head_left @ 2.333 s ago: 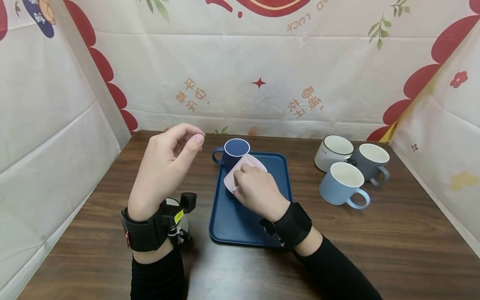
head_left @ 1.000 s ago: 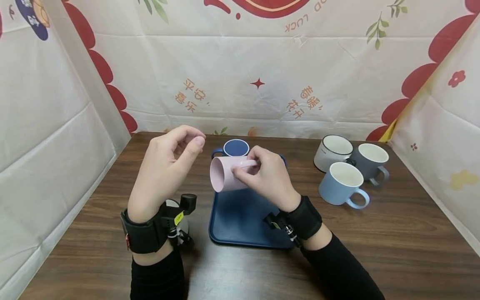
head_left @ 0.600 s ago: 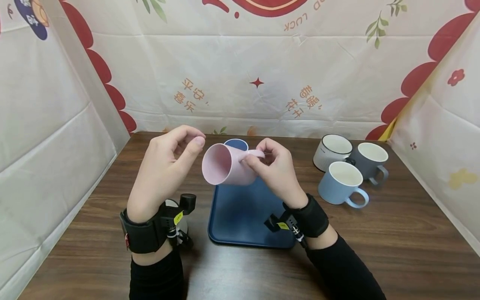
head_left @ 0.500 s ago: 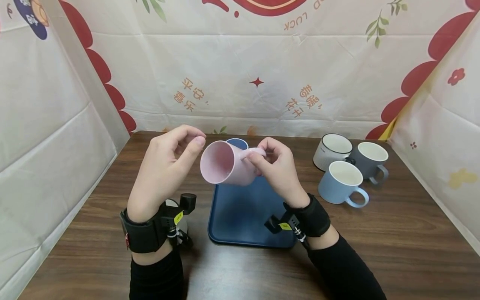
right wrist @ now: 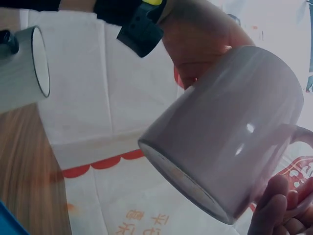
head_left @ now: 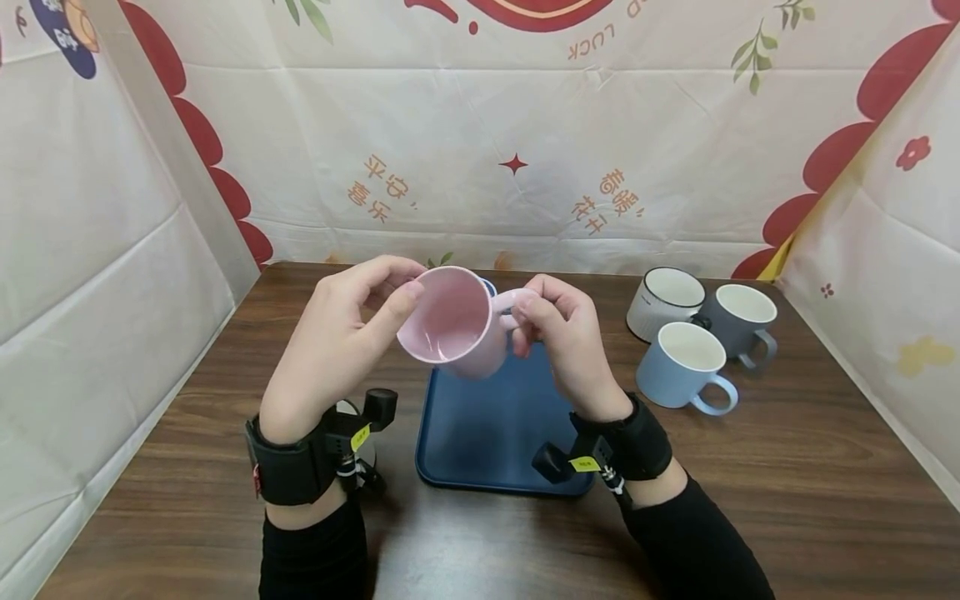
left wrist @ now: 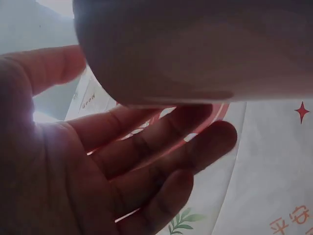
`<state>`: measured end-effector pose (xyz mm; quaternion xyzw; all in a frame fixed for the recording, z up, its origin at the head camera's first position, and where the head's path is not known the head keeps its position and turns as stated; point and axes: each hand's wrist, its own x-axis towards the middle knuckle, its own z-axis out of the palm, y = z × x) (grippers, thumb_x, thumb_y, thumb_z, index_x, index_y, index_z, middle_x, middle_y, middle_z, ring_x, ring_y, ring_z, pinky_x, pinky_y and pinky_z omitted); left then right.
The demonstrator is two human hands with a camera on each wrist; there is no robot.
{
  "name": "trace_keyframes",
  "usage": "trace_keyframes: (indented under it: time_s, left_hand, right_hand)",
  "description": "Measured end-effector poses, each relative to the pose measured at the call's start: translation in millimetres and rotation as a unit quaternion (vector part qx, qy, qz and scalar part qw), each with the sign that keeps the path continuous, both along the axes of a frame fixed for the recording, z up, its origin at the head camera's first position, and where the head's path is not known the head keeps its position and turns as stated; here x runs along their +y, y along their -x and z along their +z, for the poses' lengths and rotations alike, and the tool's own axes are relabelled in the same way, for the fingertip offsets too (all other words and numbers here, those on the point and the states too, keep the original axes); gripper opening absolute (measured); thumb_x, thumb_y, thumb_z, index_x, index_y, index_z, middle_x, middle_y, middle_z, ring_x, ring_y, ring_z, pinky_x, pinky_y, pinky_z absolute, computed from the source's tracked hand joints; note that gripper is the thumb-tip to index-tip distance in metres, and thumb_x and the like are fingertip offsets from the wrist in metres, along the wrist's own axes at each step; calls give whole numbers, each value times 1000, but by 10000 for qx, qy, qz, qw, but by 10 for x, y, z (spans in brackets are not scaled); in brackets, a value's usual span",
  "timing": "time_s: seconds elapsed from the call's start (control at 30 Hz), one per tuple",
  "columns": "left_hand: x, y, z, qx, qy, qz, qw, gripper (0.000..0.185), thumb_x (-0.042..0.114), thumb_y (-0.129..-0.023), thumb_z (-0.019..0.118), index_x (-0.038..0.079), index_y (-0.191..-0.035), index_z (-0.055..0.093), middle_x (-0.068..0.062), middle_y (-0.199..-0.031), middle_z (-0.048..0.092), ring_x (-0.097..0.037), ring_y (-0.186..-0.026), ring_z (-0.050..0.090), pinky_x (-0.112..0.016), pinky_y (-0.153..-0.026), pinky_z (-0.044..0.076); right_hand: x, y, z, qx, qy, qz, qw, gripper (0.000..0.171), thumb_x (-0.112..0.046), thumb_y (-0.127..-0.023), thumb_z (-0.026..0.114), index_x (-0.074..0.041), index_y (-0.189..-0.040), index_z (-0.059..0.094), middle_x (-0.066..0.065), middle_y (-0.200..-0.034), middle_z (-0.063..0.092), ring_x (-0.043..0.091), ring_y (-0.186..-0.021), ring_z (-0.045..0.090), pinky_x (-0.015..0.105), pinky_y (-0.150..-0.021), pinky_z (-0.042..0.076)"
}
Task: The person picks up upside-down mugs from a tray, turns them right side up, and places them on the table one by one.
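Note:
A pink mug [head_left: 450, 325] hangs tilted above the blue tray [head_left: 487, 433], its mouth turned toward me. My right hand [head_left: 519, 310] pinches its handle from the right. My left hand [head_left: 405, 280] holds the rim on the left, thumb on the near edge and fingers over the far edge. In the left wrist view the pink mug [left wrist: 195, 49] sits between the thumb and the fingers [left wrist: 161, 147]. Seen from below in the right wrist view, the pink mug [right wrist: 230, 132] has my right fingertips [right wrist: 279, 210] at its handle. A navy mug [head_left: 489, 286] is almost hidden behind it.
Three mugs stand together on the brown table at the right: a white one [head_left: 667, 304], a grey one [head_left: 742, 321] and a light blue one [head_left: 686, 362]. The white mug [right wrist: 24, 68] also shows in the right wrist view. Cloth walls enclose the table on three sides.
My right hand lifted the pink mug off the tray and turned its mouth toward me. The left hand moved slightly right and took hold of the rim.

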<state>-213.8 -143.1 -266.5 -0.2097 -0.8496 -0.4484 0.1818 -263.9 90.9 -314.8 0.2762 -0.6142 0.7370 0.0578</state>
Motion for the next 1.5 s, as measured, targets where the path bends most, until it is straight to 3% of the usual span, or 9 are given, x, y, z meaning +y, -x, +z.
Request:
trace_keyframes:
  time_s: [0.17, 0.33, 0.47, 0.73, 1.0, 1.23, 1.37, 1.5]
  left_hand:
    - [16, -16, 5, 59, -38, -368, 9993, 36, 31, -93, 69, 17, -126, 65, 5, -100, 68, -11, -90, 61, -36, -76, 51]
    - [39, -17, -1, 282, 26, -744, 9968, 70, 29, -75, 88, 18, -136, 55, 7, -119, 64, -12, -100, 60, -36, -85, 50]
    - [65, -11, -13, 306, 132, -803, 9962, 91, 31, -65, 95, 21, -142, 48, 11, -129, 59, -10, -104, 59, -35, -87, 51]
    - [58, -16, -10, 532, 237, -400, 9975, 89, 28, -64, 96, 17, -140, 50, 11, -130, 58, -8, -113, 55, -37, -90, 50]
    - [-82, -36, -5, 749, 601, 213, 9952, 90, 34, -62, 96, 20, -139, 52, 9, -126, 62, -8, -107, 59, -35, -83, 51]
    - [-359, -230, 64, 832, 606, 527, 9933, 89, 27, -64, 95, 23, -141, 51, 10, -127, 61, -10, -103, 60, -36, -82, 51]
    - [-510, -336, 85, 837, 640, 799, 9912, 90, 21, -65, 94, 20, -143, 49, 7, -130, 60, -13, -109, 59, -36, -85, 49]
    - [-649, -351, 71, 741, 588, 950, 9910, 89, 16, -67, 93, 17, -144, 48, 2, -131, 60, -17, -111, 58, -36, -88, 49]
  right_hand:
    - [9, -8, 16, -103, 297, 123, 9994, 26, -16, -92, 50, 4, -76, 49, 7, -65, 53, 16, -50, 50, 26, -50, 42]
    - [24, -18, 29, -192, 463, 210, 9985, 26, -18, -95, 47, -2, -74, 50, 5, -66, 50, 14, -52, 51, 25, -50, 42]
    - [17, -38, 33, -258, 545, 216, 9979, 27, -19, -96, 45, -4, -74, 49, 4, -66, 49, 14, -52, 51, 25, -50, 41]
    - [-75, -69, 7, -516, 707, 370, 9955, 23, -18, -97, 45, -4, -79, 49, 5, -73, 51, 14, -59, 52, 24, -56, 42]
    - [-153, -62, -44, -432, 617, 801, 9939, 17, -14, -105, 42, -4, -113, 53, 10, -99, 60, 16, -81, 60, 25, -74, 52]
    - [-325, -115, -67, 409, 205, 1062, 9933, 39, -12, -102, 40, 3, -138, 44, 15, -124, 56, 25, -107, 59, 30, -86, 51]
    - [-427, -154, -87, 961, -61, 1497, 9840, 60, -28, -104, 48, 5, -150, 28, 15, -147, 39, 33, -128, 47, 38, -98, 46]
    - [-564, -152, -104, 1049, -331, 1835, 9768, 78, -45, -102, 52, 2, -154, 20, 12, -158, 26, 33, -141, 34, 44, -106, 40]
